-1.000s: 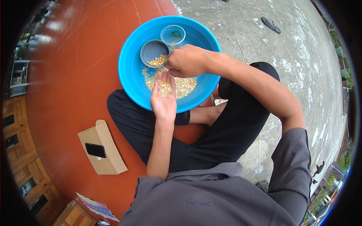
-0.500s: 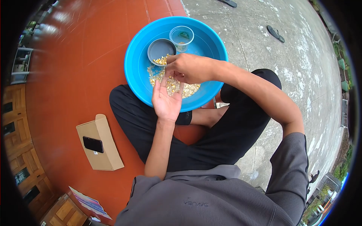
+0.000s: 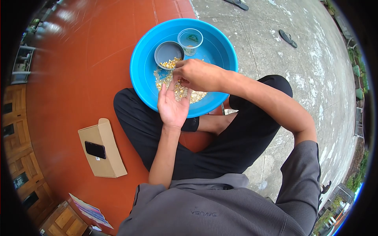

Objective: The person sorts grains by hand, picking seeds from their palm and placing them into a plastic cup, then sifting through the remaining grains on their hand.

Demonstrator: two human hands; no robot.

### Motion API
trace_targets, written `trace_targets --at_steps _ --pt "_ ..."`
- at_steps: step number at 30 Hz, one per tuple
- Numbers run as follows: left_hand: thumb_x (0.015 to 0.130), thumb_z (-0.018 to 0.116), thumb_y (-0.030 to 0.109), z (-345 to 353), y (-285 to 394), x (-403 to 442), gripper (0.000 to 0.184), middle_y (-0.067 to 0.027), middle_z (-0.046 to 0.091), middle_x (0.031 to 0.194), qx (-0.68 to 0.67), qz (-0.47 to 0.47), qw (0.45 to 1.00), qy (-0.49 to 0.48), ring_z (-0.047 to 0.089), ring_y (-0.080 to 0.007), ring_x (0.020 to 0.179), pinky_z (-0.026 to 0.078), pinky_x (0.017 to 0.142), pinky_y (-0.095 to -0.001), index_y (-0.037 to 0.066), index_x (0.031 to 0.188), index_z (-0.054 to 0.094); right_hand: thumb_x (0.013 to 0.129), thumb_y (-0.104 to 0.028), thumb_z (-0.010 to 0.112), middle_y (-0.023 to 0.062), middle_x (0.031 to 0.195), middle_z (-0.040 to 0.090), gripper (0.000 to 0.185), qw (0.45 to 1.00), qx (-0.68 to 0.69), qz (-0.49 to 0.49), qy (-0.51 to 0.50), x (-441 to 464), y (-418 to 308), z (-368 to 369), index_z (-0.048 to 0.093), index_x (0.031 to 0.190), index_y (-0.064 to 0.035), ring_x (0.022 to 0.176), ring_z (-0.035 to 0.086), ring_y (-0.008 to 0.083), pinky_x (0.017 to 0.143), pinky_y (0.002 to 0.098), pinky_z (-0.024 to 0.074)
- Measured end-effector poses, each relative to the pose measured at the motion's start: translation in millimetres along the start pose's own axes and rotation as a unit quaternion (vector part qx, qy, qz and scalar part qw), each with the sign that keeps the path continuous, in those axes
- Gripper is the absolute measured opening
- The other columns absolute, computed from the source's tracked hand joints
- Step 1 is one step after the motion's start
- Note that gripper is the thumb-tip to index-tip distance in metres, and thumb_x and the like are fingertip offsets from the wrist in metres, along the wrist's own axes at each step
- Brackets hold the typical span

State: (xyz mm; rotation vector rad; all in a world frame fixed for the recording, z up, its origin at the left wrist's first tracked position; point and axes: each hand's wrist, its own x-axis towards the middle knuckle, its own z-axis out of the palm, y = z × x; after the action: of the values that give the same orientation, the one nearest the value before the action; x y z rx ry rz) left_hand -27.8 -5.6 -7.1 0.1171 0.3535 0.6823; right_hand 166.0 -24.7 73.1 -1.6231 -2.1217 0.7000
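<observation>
My left hand [image 3: 173, 111] is palm up at the near rim of a blue basin [image 3: 138, 84], fingers stretched out and apart. Above its fingertips, my right hand [image 3: 197, 74] has its fingers bent together in a pinch; whatever they hold is hidden. Yellow corn kernels [image 3: 181, 93] mixed with pale grains lie in the basin under both hands. Inside the basin, a grey bowl [image 3: 169, 50] holds more corn kernels along its near side. Beside it stands a clear plastic cup [image 3: 190, 41] with a green print and a little something at its bottom.
The basin rests in front of my crossed legs [image 3: 138, 126] on a red floor [image 3: 86, 86]. On the left lies a cardboard box [image 3: 108, 145] with a black phone [image 3: 95, 150] on top. Sandals [image 3: 288, 38] lie on the grey concrete [image 3: 260, 51] at right.
My right hand has shifted very slightly down over the left fingertips. The view has moved a little; the bowl, cup and basin stay in place.
</observation>
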Motion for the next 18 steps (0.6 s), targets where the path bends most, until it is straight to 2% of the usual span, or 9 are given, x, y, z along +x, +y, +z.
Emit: trace_targets --at_steps 4,10,13,18 --pt "0.118 0.049 0.041 7.4 0.0 -3.3 0.062 -0.0123 0.053 0.158 0.013 -0.004 1.0 -0.003 0.05 -0.0257 0.149 0.041 0.13 -0.0505 -0.001 0.163 0.044 0.09 0.001 0.075 0.0159 0.105 0.07 0.018 1.0 0.009 0.006 -0.023 2.7 0.0 -3.7 0.072 0.107 0.0018 0.101 0.074 0.0395 0.084 0.0518 0.0583" --pt "0.117 0.052 0.044 10.8 -0.9 -4.3 0.067 -0.0145 0.05 0.161 0.004 0.001 1.0 0.015 0.047 -0.0277 0.153 0.038 0.133 -0.0508 -0.003 0.163 0.042 0.084 0.009 0.076 0.0148 0.107 0.069 0.027 0.999 0.042 -0.02 0.013 0.6 -3.2 -7.0 0.068 0.109 0.0012 0.098 0.074 0.0367 0.08 0.0498 0.058" --pt "0.116 0.052 0.044 9.3 -0.8 -2.9 0.069 -0.015 0.049 0.163 -0.009 0.003 1.0 0.004 0.046 -0.0285 0.155 0.036 0.134 -0.0499 -0.005 0.164 0.04 0.084 0.009 0.075 0.0145 0.109 0.068 0.029 0.999 0.034 -0.008 -0.011 2.2 -1.4 -11.5 0.068 0.111 0.0009 0.094 0.075 0.0347 0.078 0.0475 0.0588" --pt "0.117 0.051 0.039 13.1 0.1 -2.5 0.074 -0.0207 0.04 0.173 -0.031 0.012 0.999 -0.018 0.039 -0.0329 0.163 0.031 0.139 -0.0496 -0.009 0.169 0.03 0.082 0.01 0.076 0.0143 0.104 0.07 0.028 0.996 0.076 -0.004 0.048 10.4 8.9 -15.0 0.067 0.108 0.0014 0.089 0.075 0.0316 0.074 0.0432 0.0604"
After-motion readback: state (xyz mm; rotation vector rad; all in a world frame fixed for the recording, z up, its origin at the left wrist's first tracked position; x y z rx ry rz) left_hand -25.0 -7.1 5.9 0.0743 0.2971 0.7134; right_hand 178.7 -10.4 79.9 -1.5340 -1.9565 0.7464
